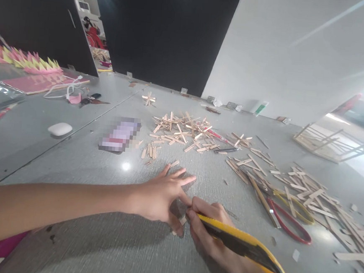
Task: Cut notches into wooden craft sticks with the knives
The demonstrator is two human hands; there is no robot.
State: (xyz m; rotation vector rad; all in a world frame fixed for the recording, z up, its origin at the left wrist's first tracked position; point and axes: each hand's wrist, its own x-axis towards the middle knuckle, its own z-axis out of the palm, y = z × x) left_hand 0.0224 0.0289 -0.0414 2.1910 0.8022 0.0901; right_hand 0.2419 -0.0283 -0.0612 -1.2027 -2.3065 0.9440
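My right hand [214, 229] is wrapped round a yellow and black utility knife [243, 241]. The knife slants down to the left, and my fingers hide its tip. Beside it, my left hand [163, 194] steadies a short piece of wooden craft stick [182, 221] on the grey table between thumb and index finger. The other fingers of that hand are spread forward. Most of the stick piece is covered by the fingers. Just past the left fingertips lies another small stick piece [174, 164].
Heaped craft sticks [182, 130] lie ahead, with more loose sticks [316, 197] on the right. Red and yellow-handled scissors [288, 229] are near my right hand. A blurred phone [120, 136], a white case [60, 129] and a stick frame [329, 144] stand farther out.
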